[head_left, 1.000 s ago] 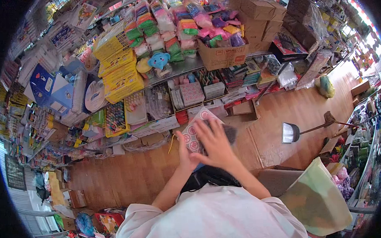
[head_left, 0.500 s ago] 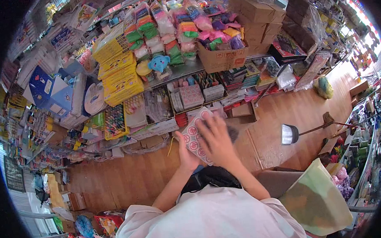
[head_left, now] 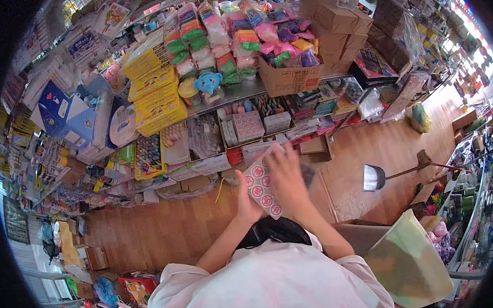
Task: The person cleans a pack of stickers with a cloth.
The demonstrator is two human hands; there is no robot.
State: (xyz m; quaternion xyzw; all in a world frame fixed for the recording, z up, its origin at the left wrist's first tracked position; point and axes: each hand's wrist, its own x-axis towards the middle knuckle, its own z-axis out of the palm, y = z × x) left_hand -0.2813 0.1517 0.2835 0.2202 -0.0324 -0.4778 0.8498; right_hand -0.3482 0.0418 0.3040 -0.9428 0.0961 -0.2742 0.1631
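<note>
A stack of white sheets (head_left: 266,189) with round red printed stickers is held tilted in front of my body. My left hand (head_left: 249,200) grips its left edge, thumb up along the side. Over its upper right part lies my right hand (head_left: 287,180), its fingers blurred and covering some of the circles. Whether those fingers hold anything I cannot make out. A similar pink-and-white printed pack (head_left: 248,125) sits in a box on the lower shelf beyond my hands.
Yellow packs (head_left: 159,105), bagged colourful goods and a cardboard box (head_left: 290,81) stand on the shelf ahead. A long-handled dustpan (head_left: 373,177) is on the wooden floor at the right. A pale green sheet-like item (head_left: 411,262) is near my right side.
The sheets and both hands have shifted slightly right. My right hand now covers more of the sheets' right side, leaving the lower left circles in view.
</note>
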